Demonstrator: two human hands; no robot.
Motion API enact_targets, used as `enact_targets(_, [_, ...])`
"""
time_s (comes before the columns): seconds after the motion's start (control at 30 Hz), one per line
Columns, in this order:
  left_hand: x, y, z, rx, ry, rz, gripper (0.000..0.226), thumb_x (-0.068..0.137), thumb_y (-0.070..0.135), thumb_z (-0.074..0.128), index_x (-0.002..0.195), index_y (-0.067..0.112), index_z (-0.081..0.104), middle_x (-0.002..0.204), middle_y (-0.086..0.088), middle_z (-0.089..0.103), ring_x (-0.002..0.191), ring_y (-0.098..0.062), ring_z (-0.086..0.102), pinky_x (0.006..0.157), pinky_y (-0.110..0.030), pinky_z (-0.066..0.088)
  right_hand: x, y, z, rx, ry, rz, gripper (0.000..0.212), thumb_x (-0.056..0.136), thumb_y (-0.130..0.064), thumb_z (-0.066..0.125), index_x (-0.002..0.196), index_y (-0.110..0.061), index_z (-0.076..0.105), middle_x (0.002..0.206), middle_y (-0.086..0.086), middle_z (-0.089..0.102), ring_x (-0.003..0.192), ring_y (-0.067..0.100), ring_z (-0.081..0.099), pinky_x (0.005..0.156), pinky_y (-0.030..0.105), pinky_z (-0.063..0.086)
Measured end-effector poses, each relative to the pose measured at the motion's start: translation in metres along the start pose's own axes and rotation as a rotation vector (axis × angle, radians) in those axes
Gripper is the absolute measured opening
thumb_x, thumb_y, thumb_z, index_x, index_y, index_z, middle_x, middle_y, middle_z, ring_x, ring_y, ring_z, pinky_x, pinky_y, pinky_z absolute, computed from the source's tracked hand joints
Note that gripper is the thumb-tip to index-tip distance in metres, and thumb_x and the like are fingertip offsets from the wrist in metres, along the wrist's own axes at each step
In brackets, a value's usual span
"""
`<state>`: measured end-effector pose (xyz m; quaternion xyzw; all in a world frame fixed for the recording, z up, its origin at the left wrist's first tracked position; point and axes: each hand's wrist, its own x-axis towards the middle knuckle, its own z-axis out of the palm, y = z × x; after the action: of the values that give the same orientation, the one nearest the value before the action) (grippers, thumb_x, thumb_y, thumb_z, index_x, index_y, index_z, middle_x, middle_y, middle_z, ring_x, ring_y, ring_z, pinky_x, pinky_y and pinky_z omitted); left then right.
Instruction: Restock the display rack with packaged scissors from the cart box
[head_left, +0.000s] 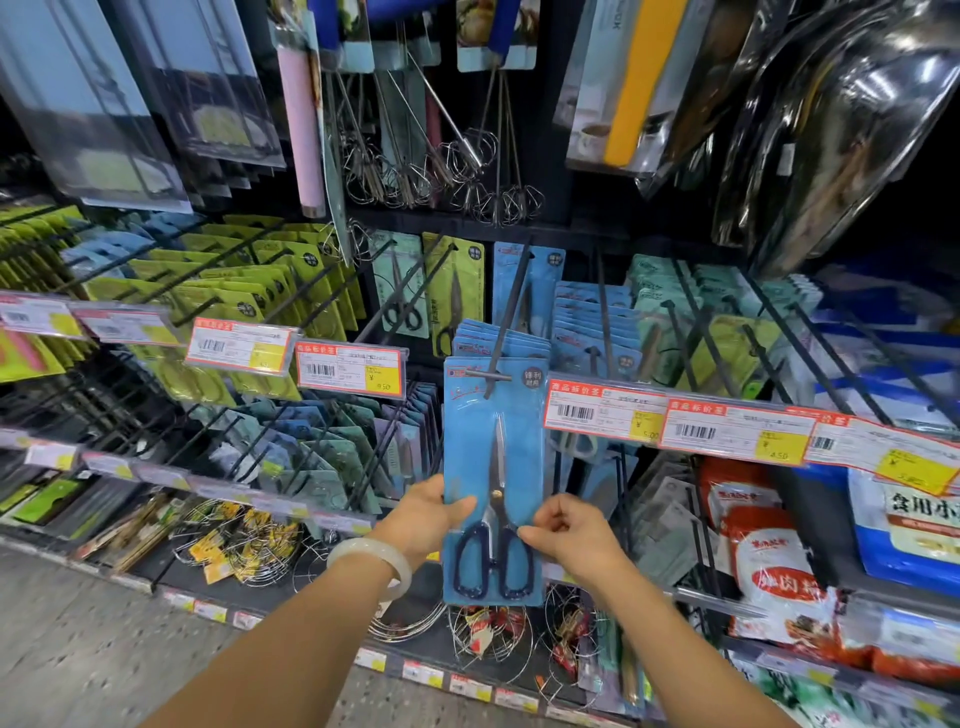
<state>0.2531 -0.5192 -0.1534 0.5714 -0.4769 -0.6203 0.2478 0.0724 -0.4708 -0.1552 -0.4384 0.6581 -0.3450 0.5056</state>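
Note:
A blue carded pack of scissors with dark blue handles hangs at the tip of a black peg hook, its top hole over the hook's end. My left hand grips the pack's left edge, thumb on the front. My right hand pinches its right edge near the handles. Several more blue packs sit farther back on the same hook. The cart box is out of view.
Neighbouring hooks hold green scissors packs, yellow-green packs and teal packs. Orange price tags line the hook fronts. Whisks hang above. Wire racks and food bags fill the lower shelves. Grey floor lies at lower left.

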Motion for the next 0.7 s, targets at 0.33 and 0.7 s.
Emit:
enact_targets(0.33, [-0.0056,0.0015,-0.0049,-0.018,-0.034,-0.025,0.03,0.095,0.008,0.053,0.124,0.012,0.057,0.119,-0.01,0.066,0.111,-0.028,0.063,0.099,-0.05,0.048,-0.008,0.0,-0.0023,0.409,-0.114,0.136,0.012,0.092,-0.017,0.055,0.085,-0.015,0.063,0.074,0.0,0.053,0.072,0.014,0.049,0.068,0.025,0.047])
enact_targets(0.7, [0.0038,0.0,-0.0104,-0.02,-0.114,-0.059,0.03,0.094,0.01,0.054,0.124,0.01,0.057,0.118,-0.009,0.067,0.111,-0.027,0.063,0.098,-0.049,0.049,-0.0011,0.0,0.0036,0.384,0.079,0.154,0.011,0.081,-0.007,0.068,0.073,-0.009,0.06,0.082,0.009,0.064,0.074,0.021,0.059,0.075,0.034,0.052])
